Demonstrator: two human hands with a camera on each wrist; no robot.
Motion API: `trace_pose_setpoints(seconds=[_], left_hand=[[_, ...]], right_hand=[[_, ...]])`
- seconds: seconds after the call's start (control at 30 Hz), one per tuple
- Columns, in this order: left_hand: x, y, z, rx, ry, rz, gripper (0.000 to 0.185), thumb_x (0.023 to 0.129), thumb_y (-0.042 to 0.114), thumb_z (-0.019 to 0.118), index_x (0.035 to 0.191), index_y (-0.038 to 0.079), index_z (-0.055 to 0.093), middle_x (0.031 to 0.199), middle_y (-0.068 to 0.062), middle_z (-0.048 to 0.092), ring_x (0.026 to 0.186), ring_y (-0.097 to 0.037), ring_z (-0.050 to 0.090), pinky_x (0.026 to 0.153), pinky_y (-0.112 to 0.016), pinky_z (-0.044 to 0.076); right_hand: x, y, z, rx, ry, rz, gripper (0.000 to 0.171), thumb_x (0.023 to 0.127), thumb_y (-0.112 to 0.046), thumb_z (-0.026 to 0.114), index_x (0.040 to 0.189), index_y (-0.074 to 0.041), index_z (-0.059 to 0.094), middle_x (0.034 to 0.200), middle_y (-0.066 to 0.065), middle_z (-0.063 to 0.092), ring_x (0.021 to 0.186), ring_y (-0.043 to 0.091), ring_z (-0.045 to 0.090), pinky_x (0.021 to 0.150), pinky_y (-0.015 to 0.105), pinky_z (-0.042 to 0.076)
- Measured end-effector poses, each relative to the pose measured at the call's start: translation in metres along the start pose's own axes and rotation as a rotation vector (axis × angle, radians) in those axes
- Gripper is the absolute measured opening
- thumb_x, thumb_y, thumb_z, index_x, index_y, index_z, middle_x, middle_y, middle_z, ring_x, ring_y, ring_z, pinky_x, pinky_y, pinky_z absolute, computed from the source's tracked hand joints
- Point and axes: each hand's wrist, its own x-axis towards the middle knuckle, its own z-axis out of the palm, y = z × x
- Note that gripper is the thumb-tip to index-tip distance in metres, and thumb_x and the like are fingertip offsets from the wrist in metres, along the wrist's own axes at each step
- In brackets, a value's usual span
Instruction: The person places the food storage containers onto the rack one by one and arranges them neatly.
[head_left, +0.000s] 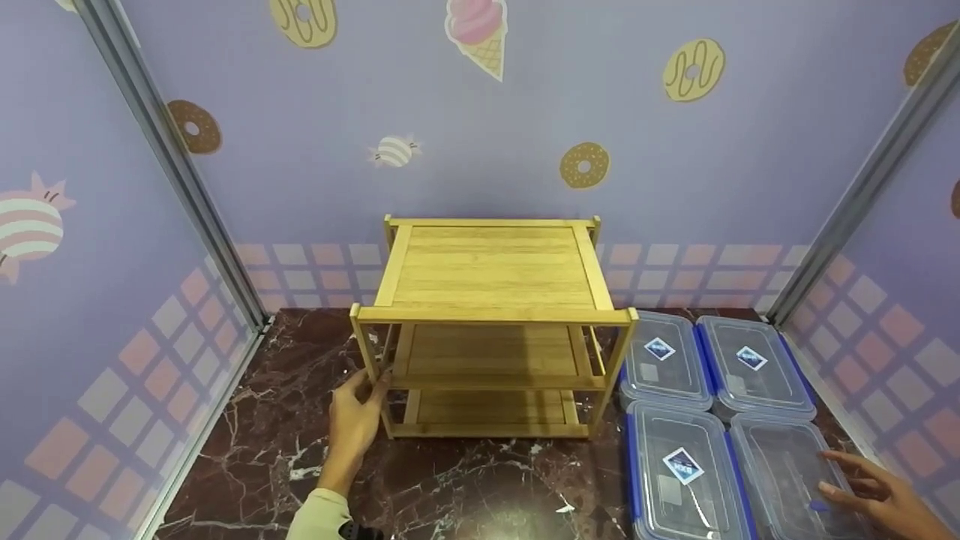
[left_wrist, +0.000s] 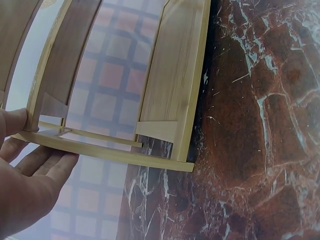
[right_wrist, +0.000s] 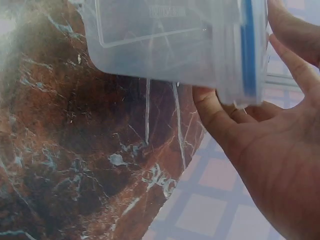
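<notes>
The left hand [head_left: 358, 415] rested against the front left post of a three-tier rack of pale bamboo slats [head_left: 491, 300], its fingers fairly straight along the wood and the thumb tucked at the post's inner side; whether any finger curled behind the post could not be made out from the head view. The left wrist view showed the same hand [left_wrist: 27, 180] with open fingers lying under the rack's thin lower rail [left_wrist: 105, 150], the palm filling the corner and the fingertips partly cut off at the frame's edge. The rack stood on a dark red marble-patterned tabletop [head_left: 277, 450], against the lilac wall behind it. To the right of that hand, beyond the rack, four clear rectangular plastic boxes with blue-clipped lids [head_left: 679, 465] lay in a two-by-two block. The right hand [head_left: 874, 491] touched the nearest right-hand box [head_left: 787, 472] of the block, fingers spread and fairly straight over its lid, the wrist cropped by the frame's corner. In the right wrist view the hand [right_wrist: 270, 150] lay open at the box's blue-edged side [right_wrist: 170, 40]; how much of the box its fingers reached round was hidden by the box itself.
</notes>
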Motion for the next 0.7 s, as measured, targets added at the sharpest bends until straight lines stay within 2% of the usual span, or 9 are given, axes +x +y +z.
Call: trace_pose_setpoints(seconds=[0.17,0.3,0.37,0.47,0.53,0.6,0.63,0.7], left_hand=[[0.000,0.000,-0.001,0.001,-0.011,0.010,0.032,0.093,0.030,0.062,0.119,0.012,0.064,0.104,-0.011,0.069,0.094,-0.028,0.065,0.080,-0.045,0.052],[-0.001,-0.001,-0.001,-0.037,-0.041,0.011,0.034,0.094,0.027,0.060,0.123,0.010,0.061,0.110,-0.014,0.067,0.096,-0.028,0.065,0.080,-0.047,0.052],[-0.001,-0.001,-0.002,-0.050,-0.053,0.012,0.036,0.095,0.027,0.059,0.125,0.009,0.059,0.113,-0.015,0.065,0.098,-0.030,0.064,0.081,-0.048,0.052],[-0.002,-0.001,-0.002,-0.036,-0.053,0.009,0.038,0.094,0.029,0.059,0.127,0.009,0.059,0.115,-0.016,0.065,0.100,-0.030,0.064,0.082,-0.047,0.052],[-0.002,-0.001,-0.002,-0.034,-0.049,0.007,0.038,0.094,0.029,0.059,0.126,0.010,0.059,0.115,-0.016,0.065,0.100,-0.030,0.064,0.082,-0.047,0.052],[-0.002,-0.001,-0.001,-0.044,-0.050,0.007,0.037,0.094,0.029,0.059,0.126,0.009,0.059,0.115,-0.016,0.065,0.101,-0.030,0.064,0.082,-0.047,0.052],[-0.002,-0.001,-0.001,-0.049,-0.049,0.010,0.037,0.094,0.028,0.059,0.126,0.009,0.059,0.115,-0.016,0.065,0.101,-0.030,0.064,0.082,-0.047,0.052],[-0.002,-0.001,-0.001,-0.050,-0.046,0.011,0.037,0.094,0.028,0.059,0.125,0.009,0.060,0.114,-0.015,0.065,0.102,-0.029,0.063,0.083,-0.046,0.052]], right_hand=[[-0.002,0.005,0.000,0.130,-0.033,0.032,0.081,0.094,-0.044,0.054,0.149,-0.004,0.010,0.147,0.037,0.007,0.117,0.060,0.036,0.071,0.050,0.051],[-0.001,0.009,0.003,0.184,-0.034,0.036,0.084,0.093,-0.043,0.056,0.149,-0.003,0.008,0.148,0.037,0.006,0.118,0.057,0.039,0.074,0.052,0.050],[-0.001,0.012,0.005,0.236,-0.042,0.032,0.084,0.093,-0.041,0.057,0.148,-0.002,0.006,0.148,0.037,0.003,0.115,0.053,0.045,0.076,0.053,0.050],[0.000,0.017,0.007,0.274,-0.076,-0.011,0.085,0.095,-0.036,0.055,0.147,0.001,0.000,0.150,0.034,-0.011,0.125,0.059,0.027,0.083,0.057,0.046],[0.001,0.021,0.007,0.300,-0.082,-0.016,0.086,0.095,-0.035,0.055,0.147,0.002,-0.004,0.150,0.032,-0.015,0.129,0.059,0.017,0.089,0.063,0.040],[0.001,0.024,0.006,0.309,-0.097,-0.018,0.088,0.096,-0.034,0.054,0.146,0.004,-0.008,0.149,0.031,-0.019,0.130,0.060,-0.001,0.091,0.066,0.035],[0.001,0.025,0.005,0.316,-0.106,-0.005,0.088,0.097,-0.034,0.053,0.146,0.003,-0.010,0.149,0.031,-0.020,0.131,0.060,-0.001,0.091,0.065,0.036],[0.002,0.028,0.003,0.327,-0.123,0.032,0.090,0.096,-0.035,0.053,0.146,0.001,-0.012,0.149,0.031,-0.021,0.131,0.059,0.011,0.090,0.062,0.039]])
